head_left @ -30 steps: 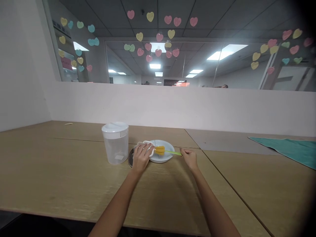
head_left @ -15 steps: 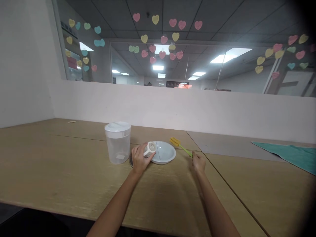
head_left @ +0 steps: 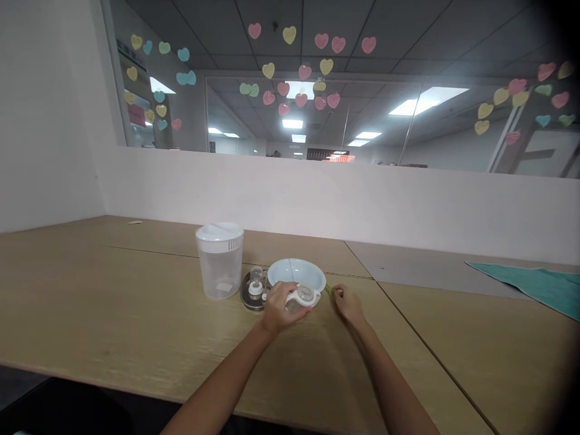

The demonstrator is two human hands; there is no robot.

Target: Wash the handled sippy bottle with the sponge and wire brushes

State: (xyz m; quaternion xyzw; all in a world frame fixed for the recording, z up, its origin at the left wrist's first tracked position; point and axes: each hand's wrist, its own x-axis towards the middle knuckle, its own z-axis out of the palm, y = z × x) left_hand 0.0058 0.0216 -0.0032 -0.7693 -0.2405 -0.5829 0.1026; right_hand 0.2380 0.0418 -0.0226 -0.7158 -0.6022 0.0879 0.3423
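My left hand [head_left: 281, 307] is wrapped round what looks like a clear baby bottle [head_left: 305, 294] with a white handled collar, tilted with its mouth turned up and to the right. My right hand [head_left: 348, 304] is closed on the bottle brush, of which only a short bit of green handle [head_left: 329, 289] shows. The brush's yellow head is out of sight, and I cannot tell whether it is inside the bottle. Just behind the hands stands a white bowl [head_left: 296, 267]. Left of it, a round metal tray [head_left: 247, 300] carries a clear dome cap [head_left: 256, 275] and a white ring [head_left: 255, 290].
A tall translucent pitcher [head_left: 220, 266] with a white lid stands left of the tray. At the far right lies a green cloth [head_left: 530, 281]. The wooden table [head_left: 136, 314] ends at a low white wall [head_left: 290, 187] under a window.
My left hand has brought the bottle right and nearer me, in front of the bowl, uncovering the tray. My right hand has moved left towards it, and the yellow brush head has gone from view.
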